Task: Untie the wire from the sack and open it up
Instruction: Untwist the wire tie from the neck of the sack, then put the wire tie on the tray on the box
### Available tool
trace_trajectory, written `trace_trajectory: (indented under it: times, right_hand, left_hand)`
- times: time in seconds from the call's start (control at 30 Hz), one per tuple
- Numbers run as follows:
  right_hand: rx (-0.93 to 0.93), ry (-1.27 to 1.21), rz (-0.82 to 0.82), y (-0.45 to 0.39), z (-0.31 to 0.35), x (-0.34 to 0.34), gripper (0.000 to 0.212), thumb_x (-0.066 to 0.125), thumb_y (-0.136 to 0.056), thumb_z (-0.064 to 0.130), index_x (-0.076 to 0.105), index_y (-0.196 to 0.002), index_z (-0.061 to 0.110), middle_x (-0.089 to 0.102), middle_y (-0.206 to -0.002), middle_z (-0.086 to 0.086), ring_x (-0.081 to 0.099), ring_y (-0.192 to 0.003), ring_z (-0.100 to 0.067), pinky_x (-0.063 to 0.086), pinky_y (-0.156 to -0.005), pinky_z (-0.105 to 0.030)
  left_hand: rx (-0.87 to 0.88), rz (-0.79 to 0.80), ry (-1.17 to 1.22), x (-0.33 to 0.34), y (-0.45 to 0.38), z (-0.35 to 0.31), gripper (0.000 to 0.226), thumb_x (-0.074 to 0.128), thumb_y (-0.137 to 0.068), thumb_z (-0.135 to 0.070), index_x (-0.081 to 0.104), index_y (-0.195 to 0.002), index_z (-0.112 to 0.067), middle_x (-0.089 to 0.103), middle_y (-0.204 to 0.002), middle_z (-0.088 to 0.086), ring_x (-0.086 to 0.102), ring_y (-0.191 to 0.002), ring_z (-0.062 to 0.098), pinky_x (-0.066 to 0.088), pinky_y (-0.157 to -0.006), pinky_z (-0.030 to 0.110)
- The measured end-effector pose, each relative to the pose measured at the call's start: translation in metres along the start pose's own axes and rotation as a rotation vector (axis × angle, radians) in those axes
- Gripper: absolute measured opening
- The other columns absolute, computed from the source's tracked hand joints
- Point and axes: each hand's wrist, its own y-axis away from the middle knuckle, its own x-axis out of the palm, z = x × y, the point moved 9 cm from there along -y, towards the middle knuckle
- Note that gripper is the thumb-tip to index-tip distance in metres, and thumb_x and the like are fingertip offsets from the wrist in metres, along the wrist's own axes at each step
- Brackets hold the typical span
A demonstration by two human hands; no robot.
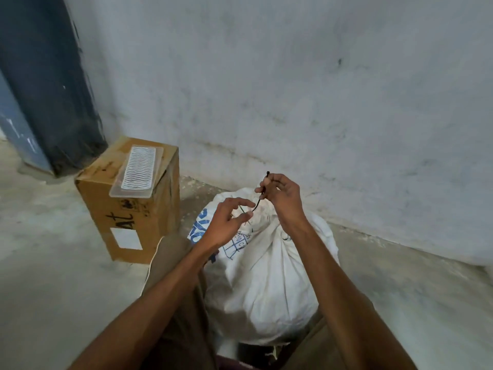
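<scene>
A full white sack (264, 284) with blue print stands on the floor between my knees, its neck gathered at the top. A thin dark wire (260, 200) rises from the neck. My right hand (282, 198) pinches the wire's upper end above the sack's neck. My left hand (226, 222) hovers at the neck just left of the wire, thumb and forefinger close together near a thin strand; whether they grip it is unclear.
A cardboard box (133, 209) stands on the concrete floor to the left, with a clear plastic tray (138, 169) lying on top. A stained grey wall (320, 89) runs behind the sack. A dark blue post (48, 84) is at the far left.
</scene>
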Motion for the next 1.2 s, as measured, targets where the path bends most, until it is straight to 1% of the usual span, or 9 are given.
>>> trace_trajectory:
  times: [0.2, 0.4, 0.53, 0.67, 0.8, 0.9, 1.07, 1.13, 1.2]
  right_hand:
    - [0.128, -0.163, 0.05, -0.044, -0.009, 0.059, 0.003, 0.064, -0.097, 0.006, 0.066, -0.097, 0.004, 0.068, -0.082, -0.006, 0.067, -0.077, -0.024, 0.05, -0.06, -0.03]
    - [0.199, -0.072, 0.086, -0.086, -0.037, 0.135, 0.006, 0.069, -0.094, 0.005, 0.071, -0.098, 0.002, 0.071, -0.084, -0.008, 0.057, -0.065, -0.015, 0.046, -0.052, -0.025]
    - [0.236, -0.119, 0.143, -0.12, -0.052, 0.201, 0.004, 0.067, -0.093, -0.001, 0.069, -0.092, 0.002, 0.069, -0.079, -0.011, 0.058, -0.061, -0.018, 0.051, -0.058, -0.028]
    - [0.29, -0.158, 0.241, -0.148, -0.068, 0.272, 0.005, 0.065, -0.095, -0.001, 0.067, -0.099, -0.002, 0.066, -0.076, -0.01, 0.059, -0.062, -0.017, 0.053, -0.064, -0.029]
    - [0.321, -0.131, 0.296, -0.164, -0.092, 0.32, 0.012, 0.065, -0.094, -0.002, 0.065, -0.106, -0.007, 0.065, -0.076, -0.012, 0.06, -0.063, -0.017, 0.053, -0.061, -0.027]
    - [0.339, -0.088, 0.297, -0.169, -0.114, 0.34, 0.006, 0.066, -0.093, -0.003, 0.067, -0.099, -0.004, 0.065, -0.08, -0.017, 0.061, -0.064, -0.017, 0.054, -0.059, -0.026]
    - [0.363, 0.022, 0.217, -0.183, -0.149, 0.347, 0.006, 0.071, -0.091, 0.004, 0.073, -0.097, 0.003, 0.073, -0.089, -0.014, 0.067, -0.067, -0.015, 0.056, -0.061, -0.025]
    - [0.355, 0.126, 0.158, -0.188, -0.159, 0.339, 0.008, 0.069, -0.091, 0.008, 0.072, -0.088, 0.015, 0.076, -0.088, -0.01, 0.069, -0.069, -0.015, 0.058, -0.064, -0.026]
    - [0.334, 0.231, 0.126, -0.188, -0.165, 0.33, 0.012, 0.066, -0.092, 0.011, 0.07, -0.086, 0.021, 0.075, -0.086, -0.007, 0.069, -0.07, -0.014, 0.055, -0.06, -0.023]
  left_hand:
    - [0.049, -0.167, -0.078, -0.05, -0.01, 0.006, 0.02, 0.081, -0.083, -0.019, 0.07, -0.099, -0.019, 0.07, -0.102, -0.012, 0.058, -0.098, -0.01, 0.038, -0.08, 0.002]
    - [-0.088, -0.445, -0.036, -0.131, -0.015, 0.037, 0.006, 0.069, -0.093, -0.029, 0.072, -0.097, -0.026, 0.072, -0.093, -0.012, 0.064, -0.083, -0.004, 0.05, -0.065, 0.017]
    - [-0.012, -0.475, -0.167, -0.199, -0.028, 0.034, 0.004, 0.064, -0.097, -0.027, 0.069, -0.096, -0.026, 0.065, -0.091, -0.022, 0.059, -0.09, -0.012, 0.045, -0.072, 0.018]
    - [-0.022, -0.488, -0.355, -0.262, -0.047, 0.047, 0.029, 0.059, -0.096, -0.034, 0.064, -0.124, -0.027, 0.065, -0.108, -0.018, 0.057, -0.106, 0.004, 0.046, -0.087, 0.038]
    - [-0.137, -0.437, 0.035, -0.292, -0.065, 0.067, 0.03, 0.045, -0.107, -0.022, 0.074, -0.113, -0.018, 0.078, -0.097, 0.002, 0.068, -0.09, 0.014, 0.05, -0.079, 0.033]
    - [-0.217, -0.488, 0.126, -0.305, -0.072, 0.078, 0.024, 0.054, -0.103, -0.019, 0.077, -0.102, -0.012, 0.077, -0.089, 0.01, 0.07, -0.079, 0.02, 0.051, -0.073, 0.035]
    - [-0.256, -0.545, -0.067, -0.324, -0.089, 0.1, 0.014, 0.067, -0.095, -0.02, 0.079, -0.101, -0.015, 0.078, -0.089, -0.004, 0.073, -0.081, 0.014, 0.057, -0.071, 0.026]
    - [-0.25, -0.579, -0.287, -0.331, -0.1, 0.105, 0.017, 0.066, -0.095, -0.02, 0.078, -0.107, -0.015, 0.077, -0.096, -0.007, 0.067, -0.077, 0.001, 0.049, -0.065, 0.014]
    - [-0.231, -0.57, -0.506, -0.333, -0.114, 0.111, 0.018, 0.063, -0.096, -0.016, 0.077, -0.107, -0.013, 0.076, -0.096, -0.002, 0.064, -0.075, 0.004, 0.051, -0.066, 0.019]
